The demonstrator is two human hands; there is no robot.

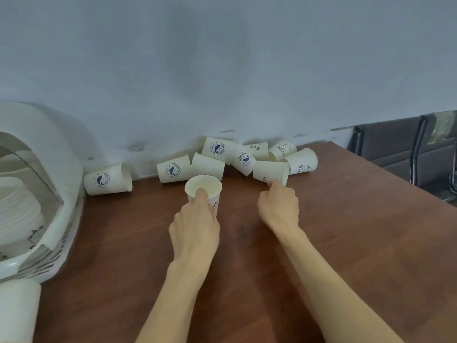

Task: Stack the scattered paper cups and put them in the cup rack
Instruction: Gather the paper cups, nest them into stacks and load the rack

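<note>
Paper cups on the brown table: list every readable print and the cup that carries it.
"Feli Be Funny": round blue whale badge on the tipped white paper cup at far left, and on three others in the pile.
"HELLO", with a smiley: rear cup.
"Hi": rear cup.
"Be...": rightmost cup, rest hidden.
Small badge lettering: unreadable.

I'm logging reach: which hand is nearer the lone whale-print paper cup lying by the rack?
Left. The left hand holds an upright cup right of the whale-print cup; the right hand is farther right.

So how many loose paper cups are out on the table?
9: one upright in the left hand, one lying alone by the rack, seven heaped against the wall, the right hand touching the nearest. More may hide behind.
</note>
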